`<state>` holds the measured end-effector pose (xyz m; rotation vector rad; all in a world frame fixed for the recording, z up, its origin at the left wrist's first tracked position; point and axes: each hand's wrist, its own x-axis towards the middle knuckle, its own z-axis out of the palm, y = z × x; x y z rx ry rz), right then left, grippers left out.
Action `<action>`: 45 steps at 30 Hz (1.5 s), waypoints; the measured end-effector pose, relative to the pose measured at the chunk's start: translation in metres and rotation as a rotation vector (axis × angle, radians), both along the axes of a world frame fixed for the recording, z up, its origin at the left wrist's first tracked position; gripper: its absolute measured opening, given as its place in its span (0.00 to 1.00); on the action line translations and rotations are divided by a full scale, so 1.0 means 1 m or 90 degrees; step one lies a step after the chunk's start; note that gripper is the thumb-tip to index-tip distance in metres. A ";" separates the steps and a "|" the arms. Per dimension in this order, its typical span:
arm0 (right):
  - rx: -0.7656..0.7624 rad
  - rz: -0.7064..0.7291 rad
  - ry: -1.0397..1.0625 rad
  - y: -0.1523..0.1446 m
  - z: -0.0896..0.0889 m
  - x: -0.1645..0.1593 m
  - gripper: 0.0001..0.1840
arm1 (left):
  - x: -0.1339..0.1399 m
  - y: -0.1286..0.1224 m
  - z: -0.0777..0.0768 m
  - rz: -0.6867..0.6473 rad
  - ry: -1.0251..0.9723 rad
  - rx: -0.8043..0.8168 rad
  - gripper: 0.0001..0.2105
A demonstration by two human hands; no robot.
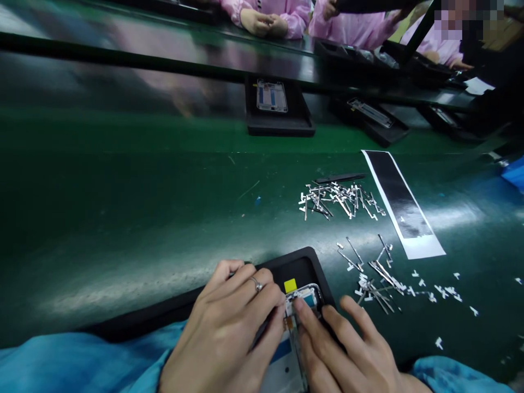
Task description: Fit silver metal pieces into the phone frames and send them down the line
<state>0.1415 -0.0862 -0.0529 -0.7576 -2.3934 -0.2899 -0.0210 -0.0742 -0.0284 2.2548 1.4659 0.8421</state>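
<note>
A phone frame (282,355) with a yellow tab (290,285) lies in a black tray (301,262) in front of me. My left hand (233,322), with a ring on one finger, is closed at the frame's left edge. Its thumb and index fingertip come together there; whatever they pinch is hidden. The index fingertip of my right hand (344,344) presses on the upper part of the frame, while its other fingers are spread over the right side. Small flex strips (379,286) lie loose on the bench to the right of the tray.
A pile of thin strips (341,199) lies beyond the tray, with black tweezers (339,178) behind it. A white sheet with a dark panel (399,191) is at right. Farther back, black trays (280,131) hold phone frames. People in pink sleeves (295,22) sit opposite.
</note>
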 end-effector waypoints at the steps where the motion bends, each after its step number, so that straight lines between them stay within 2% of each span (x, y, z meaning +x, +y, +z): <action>1: 0.000 -0.002 0.001 0.000 0.000 0.000 0.21 | 0.001 0.000 0.000 0.004 -0.006 0.005 0.14; 4: 0.006 -0.008 -0.006 0.001 0.004 0.000 0.22 | 0.001 -0.001 -0.001 0.028 -0.012 0.021 0.14; 9: 0.005 -0.008 -0.023 0.003 0.007 -0.001 0.22 | -0.006 -0.003 -0.004 -0.040 0.026 -0.035 0.08; 13: 0.010 -0.013 -0.015 0.002 0.004 -0.002 0.23 | -0.008 -0.005 -0.005 -0.036 0.018 -0.045 0.07; 20: 0.011 -0.016 -0.021 0.002 0.005 -0.001 0.23 | 0.000 -0.001 0.000 0.004 0.016 0.010 0.16; 26: 0.019 -0.006 -0.062 0.005 0.010 -0.001 0.21 | 0.000 0.001 0.001 0.026 0.021 -0.004 0.17; 32: 0.008 0.015 -0.116 0.007 0.017 -0.001 0.24 | 0.001 0.001 0.000 0.001 0.030 0.010 0.16; 37: -0.005 0.017 -0.087 0.009 0.013 0.001 0.23 | 0.003 -0.001 -0.008 0.014 0.027 -0.004 0.18; 42: 0.008 0.028 -0.092 0.010 0.011 0.002 0.22 | -0.001 -0.001 -0.007 0.000 0.038 -0.008 0.19; 45: 0.010 0.044 -0.123 0.010 0.011 0.002 0.21 | 0.000 -0.003 -0.010 0.042 0.010 0.021 0.20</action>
